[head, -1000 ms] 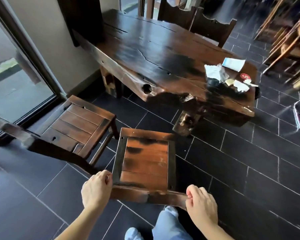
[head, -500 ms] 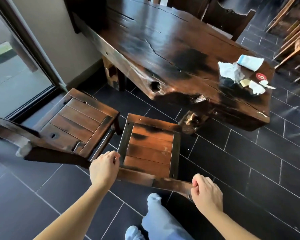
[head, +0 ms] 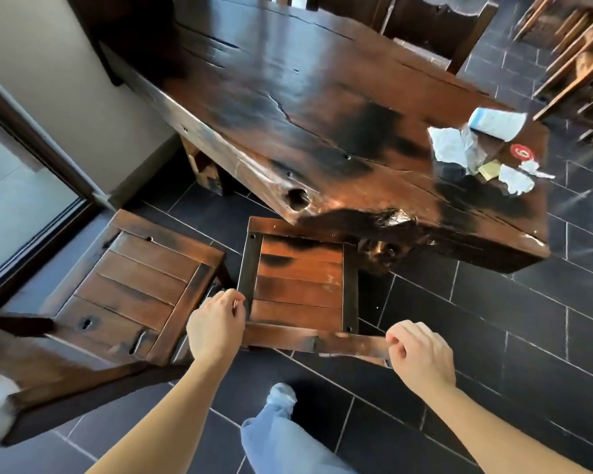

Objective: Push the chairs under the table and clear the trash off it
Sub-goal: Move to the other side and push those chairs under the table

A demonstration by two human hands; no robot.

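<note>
A dark wooden slab table (head: pixel 288 107) fills the middle of the view. A slatted wooden chair (head: pixel 300 289) stands before me with its front edge just under the table's near edge. My left hand (head: pixel 216 328) grips the left end of the chair's backrest, and my right hand (head: pixel 421 357) grips the right end. A second wooden chair (head: pixel 134 292) stands to the left, pulled away from the table. Trash lies at the table's right end: crumpled paper (head: pixel 452 148), a white and blue paper cup (head: pixel 497 122) on its side, a red round lid (head: pixel 521 151) and small scraps (head: pixel 516 179).
Two dark chairs (head: pixel 435 25) stand at the table's far side. Lighter wooden furniture (head: pixel 582 63) crowds the top right. A glass door (head: pixel 14 206) and wall are on the left. The floor is dark tile. My leg in blue trousers (head: pixel 281 436) is below.
The chair in my hands has slid forward, so its seat front now reaches under the table edge. I have stepped closer to the table.
</note>
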